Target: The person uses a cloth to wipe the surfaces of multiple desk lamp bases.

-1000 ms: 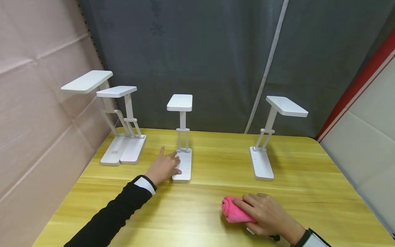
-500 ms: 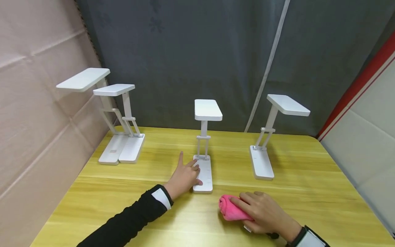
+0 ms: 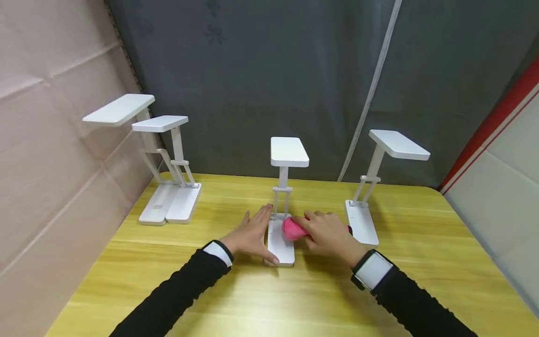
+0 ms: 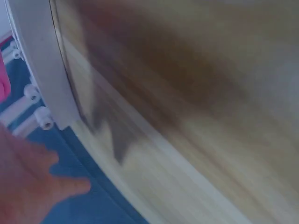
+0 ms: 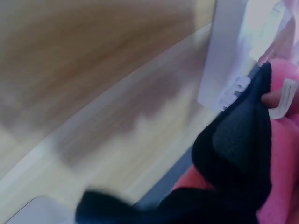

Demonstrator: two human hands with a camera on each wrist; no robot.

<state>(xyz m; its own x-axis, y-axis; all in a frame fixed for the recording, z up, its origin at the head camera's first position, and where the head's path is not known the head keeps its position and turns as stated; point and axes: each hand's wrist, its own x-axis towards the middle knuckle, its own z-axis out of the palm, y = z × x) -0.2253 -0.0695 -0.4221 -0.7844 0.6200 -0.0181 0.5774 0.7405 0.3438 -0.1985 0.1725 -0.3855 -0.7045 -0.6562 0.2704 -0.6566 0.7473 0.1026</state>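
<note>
While my left hand [image 3: 251,232] rests flat against the middle lamp [image 3: 282,234] base, fingers straight together, my right hand [image 3: 326,232] grips the pink cloth [image 3: 291,228] on that base.

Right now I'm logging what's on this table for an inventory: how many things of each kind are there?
White folding desk lamps: 4, namely two side by side at the left, one in the middle, one at the right.
Pink cloth: 1.
Total: 5.

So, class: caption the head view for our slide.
Left hand steadies the middle lamp while right hand presses a pink cloth on its base.
</note>
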